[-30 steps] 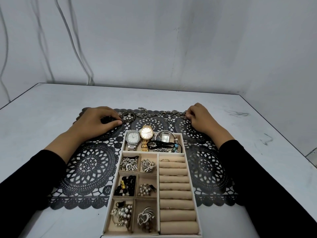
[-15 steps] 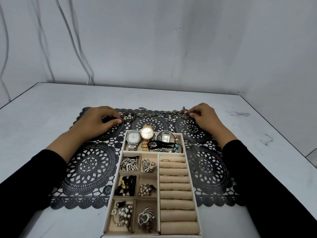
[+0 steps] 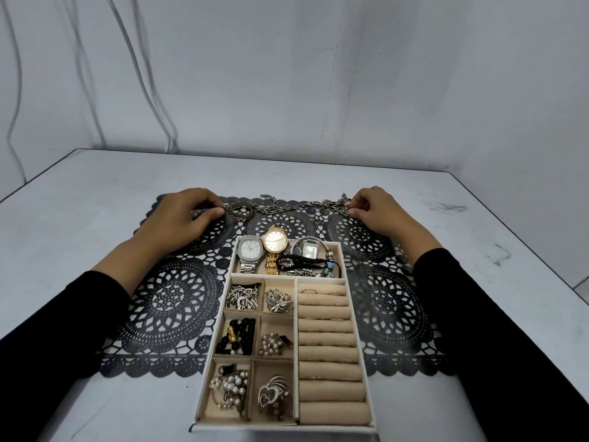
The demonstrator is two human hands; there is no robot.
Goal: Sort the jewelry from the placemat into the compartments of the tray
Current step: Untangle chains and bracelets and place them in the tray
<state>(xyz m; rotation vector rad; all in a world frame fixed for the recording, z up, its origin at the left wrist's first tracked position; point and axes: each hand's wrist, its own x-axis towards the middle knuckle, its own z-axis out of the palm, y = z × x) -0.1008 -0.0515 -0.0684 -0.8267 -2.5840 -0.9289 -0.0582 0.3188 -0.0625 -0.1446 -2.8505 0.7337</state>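
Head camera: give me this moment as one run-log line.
item: chain | left hand: pinches one end | right hand: pinches other end | chain: stretched along far edge of placemat, outside tray

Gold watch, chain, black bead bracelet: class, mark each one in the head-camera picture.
gold watch [image 3: 275, 240], head view, on its pale dial.
chain [image 3: 302, 205], head view, on links near its middle.
black bead bracelet [image 3: 246, 333], head view, on its dark beads.

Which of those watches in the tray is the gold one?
The round middle watch; the left watch and right watch are silver.
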